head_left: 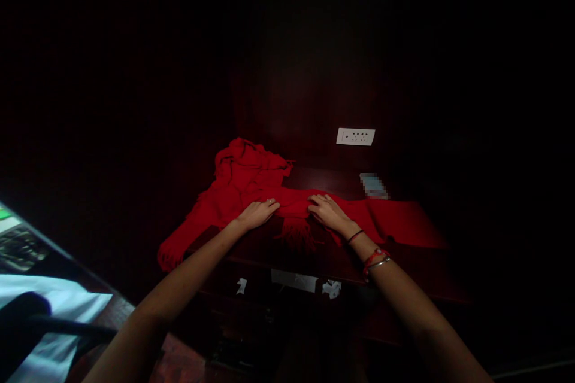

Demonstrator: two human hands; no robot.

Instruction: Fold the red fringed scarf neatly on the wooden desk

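Observation:
A red fringed scarf (291,198) lies across the dark desk, stretched out to the right and heaped up at the back left. My left hand (260,213), with a ring on one finger, pinches its near part just left of the middle. A short way to the right, my right hand (330,213) has curled fingers closed on the same cloth; its fingertips are partly lost in the dark. Between the two hands, tassels (299,233) spread toward the desk's front edge. More fringe (169,254) hangs at the far left end.
A phone-like object (374,185), blurred out, lies behind the scarf on the right. On the dark back panel is a white power socket (355,136). Torn white paper patches (294,280) show below the desk edge. Pale blue-white fabric (49,305) lies at lower left.

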